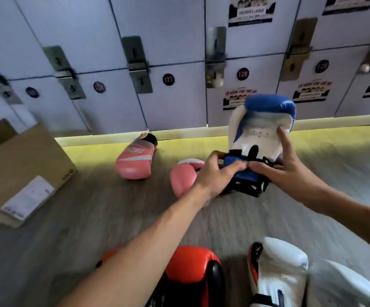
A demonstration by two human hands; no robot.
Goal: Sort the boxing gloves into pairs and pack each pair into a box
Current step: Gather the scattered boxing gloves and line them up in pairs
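My left hand (215, 173): fingers curled round the cuff of the blue glove (261, 129).
My right hand (283, 171): pinching the same cuff, forefinger straight up the white palm.
Blue glove: held upright, just beside a pink glove (183, 178) on the floor.

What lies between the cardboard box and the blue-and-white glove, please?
The head view shows two there: a pink glove near the lockers and a second pink glove beside the left hand.
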